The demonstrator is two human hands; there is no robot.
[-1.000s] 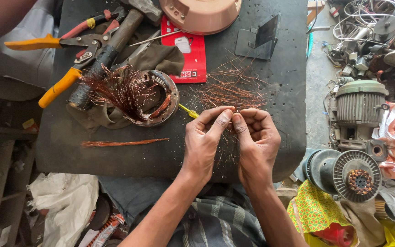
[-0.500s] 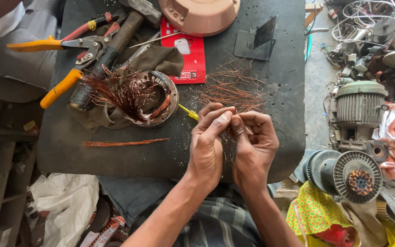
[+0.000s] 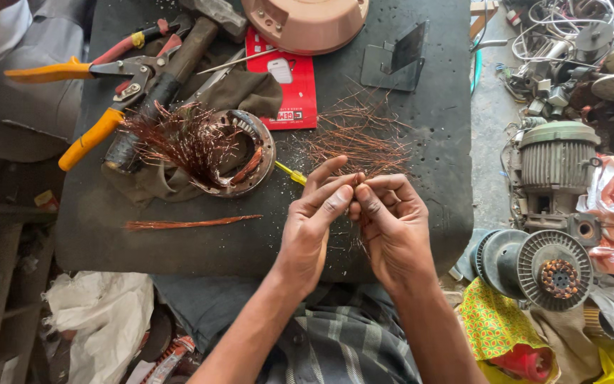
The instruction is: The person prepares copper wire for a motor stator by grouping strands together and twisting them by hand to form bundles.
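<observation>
Seemingly, thin copper wire strands [image 3: 355, 186] were pinched between both hands, left hand [image 3: 315, 220] and right hand [image 3: 391, 224], for sorting, with steady fingertip control needed next.

The left hand [image 3: 314, 227] and right hand [image 3: 391, 226] pinch together at centre frame, their fingertips hiding whatever thin wire they hold. The pink round cover [image 3: 305, 21] is cut off by the top edge. The hammer [image 3: 179, 64] head is partly cropped there too.

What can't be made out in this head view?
- What the left hand and right hand pinch: fingers cover it.
- Round pink plastic housing: cut off by the top edge.
- Orange-handled pliers: jaws hidden among other tools.
</observation>
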